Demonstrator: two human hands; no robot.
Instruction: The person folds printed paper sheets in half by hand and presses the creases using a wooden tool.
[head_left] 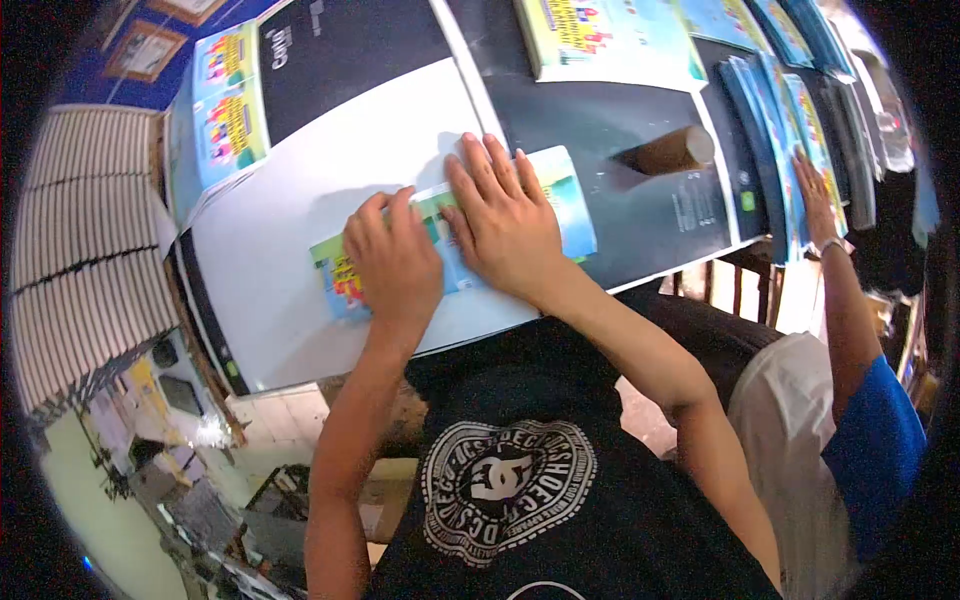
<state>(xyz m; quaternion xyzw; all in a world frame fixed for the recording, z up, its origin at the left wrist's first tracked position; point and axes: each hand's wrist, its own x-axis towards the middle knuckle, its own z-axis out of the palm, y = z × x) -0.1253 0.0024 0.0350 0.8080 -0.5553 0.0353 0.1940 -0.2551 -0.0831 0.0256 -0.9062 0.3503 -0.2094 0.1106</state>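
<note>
Printed sheet [573, 215] being pressed onto the counter [260, 330] under both hands

The right hand [508, 225] is being laid flat, fingers spread, and the left hand [393, 252] is being rested beside it, fingers loosely bent, neither being clenched; pressure is seemingly being shared so that sliding is being prevented; a long, narrow blue-and-green face is being shown beneath them, red-and-yellow print being exposed just beside the left hand

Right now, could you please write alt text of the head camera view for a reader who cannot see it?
The person's left hand and right hand are on a colourful printed sheet, over a black-and-white work surface. At right, a co-worker's hand rests against stacked blue prints.
</note>
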